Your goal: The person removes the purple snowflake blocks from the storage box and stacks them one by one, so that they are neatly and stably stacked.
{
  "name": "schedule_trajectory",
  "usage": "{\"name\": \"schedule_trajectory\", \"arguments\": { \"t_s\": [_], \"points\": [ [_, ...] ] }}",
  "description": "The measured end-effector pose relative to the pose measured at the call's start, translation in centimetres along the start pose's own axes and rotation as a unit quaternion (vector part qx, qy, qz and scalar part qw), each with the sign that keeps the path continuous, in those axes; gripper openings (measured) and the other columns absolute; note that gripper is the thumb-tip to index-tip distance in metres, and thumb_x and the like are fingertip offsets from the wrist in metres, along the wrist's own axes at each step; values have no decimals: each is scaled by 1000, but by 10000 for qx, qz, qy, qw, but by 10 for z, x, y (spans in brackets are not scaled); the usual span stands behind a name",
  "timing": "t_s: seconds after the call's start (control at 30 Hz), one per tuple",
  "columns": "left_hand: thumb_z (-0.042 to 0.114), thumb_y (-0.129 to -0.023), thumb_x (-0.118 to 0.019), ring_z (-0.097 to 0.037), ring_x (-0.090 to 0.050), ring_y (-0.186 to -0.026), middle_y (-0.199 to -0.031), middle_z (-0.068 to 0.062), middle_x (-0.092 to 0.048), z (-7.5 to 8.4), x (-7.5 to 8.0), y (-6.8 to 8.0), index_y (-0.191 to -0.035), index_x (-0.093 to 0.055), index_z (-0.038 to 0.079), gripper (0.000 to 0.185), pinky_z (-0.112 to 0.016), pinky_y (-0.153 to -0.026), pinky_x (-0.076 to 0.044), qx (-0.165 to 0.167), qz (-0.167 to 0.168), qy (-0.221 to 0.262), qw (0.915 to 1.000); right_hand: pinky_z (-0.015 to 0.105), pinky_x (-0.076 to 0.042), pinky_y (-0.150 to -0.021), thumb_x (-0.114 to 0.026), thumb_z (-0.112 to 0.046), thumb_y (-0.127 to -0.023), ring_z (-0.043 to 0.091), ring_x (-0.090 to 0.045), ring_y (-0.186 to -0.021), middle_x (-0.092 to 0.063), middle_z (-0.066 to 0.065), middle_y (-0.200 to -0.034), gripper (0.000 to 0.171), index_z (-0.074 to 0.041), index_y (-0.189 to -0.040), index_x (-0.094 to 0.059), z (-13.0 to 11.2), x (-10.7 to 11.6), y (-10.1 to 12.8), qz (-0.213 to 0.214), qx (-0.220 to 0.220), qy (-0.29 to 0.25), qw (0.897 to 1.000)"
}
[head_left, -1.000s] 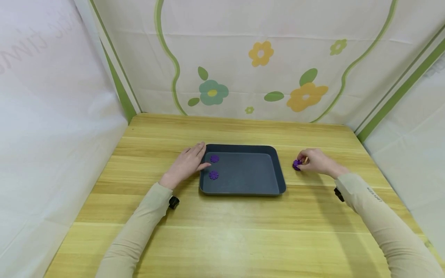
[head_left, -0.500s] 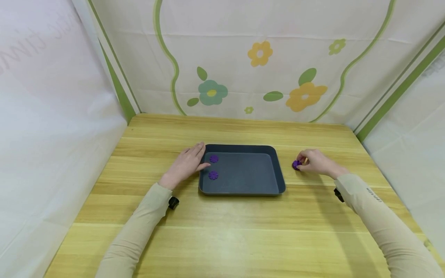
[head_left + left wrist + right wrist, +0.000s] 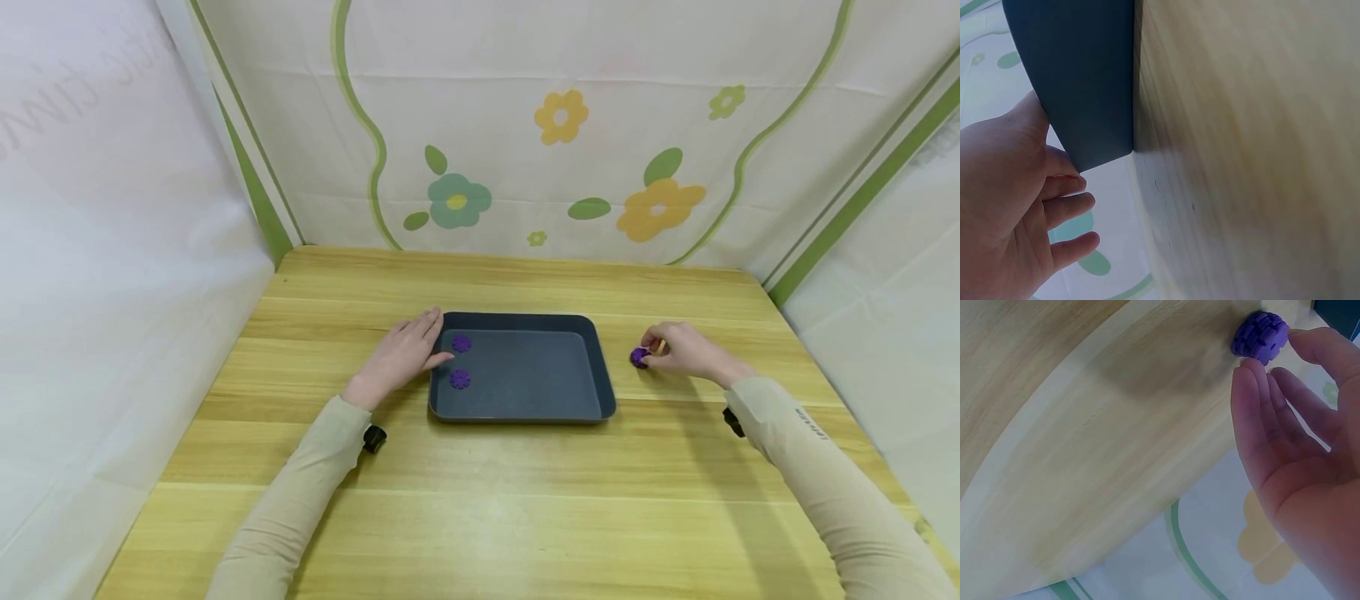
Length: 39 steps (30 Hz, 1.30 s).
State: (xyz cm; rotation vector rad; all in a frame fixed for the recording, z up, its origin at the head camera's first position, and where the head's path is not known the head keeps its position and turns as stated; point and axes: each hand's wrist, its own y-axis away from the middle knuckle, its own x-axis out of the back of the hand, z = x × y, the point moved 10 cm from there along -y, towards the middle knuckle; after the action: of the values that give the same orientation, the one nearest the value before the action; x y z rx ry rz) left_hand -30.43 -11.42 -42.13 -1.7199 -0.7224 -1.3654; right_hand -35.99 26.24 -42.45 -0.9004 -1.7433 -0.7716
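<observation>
My right hand (image 3: 684, 348) pinches a short stack of purple notched discs (image 3: 639, 357) on the table, right of the tray. In the right wrist view the stack (image 3: 1260, 337) shows several layers, with the thumb on one side and fingertips on the other. A dark grey rectangular tray (image 3: 525, 375) lies mid-table. Two single purple discs, one farther back (image 3: 461, 343) and one nearer (image 3: 460, 379), lie flat along its left side. My left hand (image 3: 401, 354) rests at the tray's left rim, its fingers extended and the thumb reaching over the edge.
The wooden table (image 3: 480, 500) runs under everything. A white cloth wall (image 3: 510, 50) with printed flowers rises behind it, and more white cloth (image 3: 112, 250) hangs at the sides. Dark cameras are strapped at both wrists.
Hardly anything differs. The view shifts slightly, while both hands, the tray and the discs keep their places.
</observation>
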Motion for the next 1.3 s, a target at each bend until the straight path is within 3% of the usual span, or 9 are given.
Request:
{"name": "schedule_trajectory", "arguments": {
  "t_s": [0.33, 0.73, 1.13, 1.3],
  "points": [
    [47, -97, -58, -30, -52, -137, -150, -18, -49, 2, 4, 1, -144, -49, -3, 69, -45, -107, -50, -44, 143, -21, 9999, 36, -56, -71, -72, -12, -88, 15, -65, -78, -70, 11, -95, 24, 2, -107, -69, -21, 7, -10, 51, 206, 90, 9997],
    [46, -95, -62, -32, -53, -135, -149, -20, -50, 3, 6, 1, -142, -50, -5, 71, -46, -105, -51, -81, 242, -16, 9997, 30, -57, -66, -73, -8, -86, 14, -66, -73, -68, 13, -95, 21, 1, -104, -68, -73, 18, -32, 275, 899, 228, 9953],
    [48, -95, -60, -32, -52, -136, -149, -20, -50, 3, 6, 0, -143, -49, -4, 71, -46, -106, -50, -102, 231, -100, 9996, 34, -55, -72, -71, -16, -91, 20, -64, -81, -68, 14, -103, 23, -2, -109, -69, -124, 6, -64, 9, 1291, 108, 9916],
    [46, -97, -59, -32, -49, -139, -152, -20, -46, 1, 4, 0, -145, -47, -4, 71, -47, -110, -47, -49, 6, 34, 10000, 33, -56, -72, -70, -17, -91, 19, -64, -81, -68, 14, -104, 23, -2, -110, -69, -145, -3, -77, -107, 1503, 13, 9886]
  ]
}}
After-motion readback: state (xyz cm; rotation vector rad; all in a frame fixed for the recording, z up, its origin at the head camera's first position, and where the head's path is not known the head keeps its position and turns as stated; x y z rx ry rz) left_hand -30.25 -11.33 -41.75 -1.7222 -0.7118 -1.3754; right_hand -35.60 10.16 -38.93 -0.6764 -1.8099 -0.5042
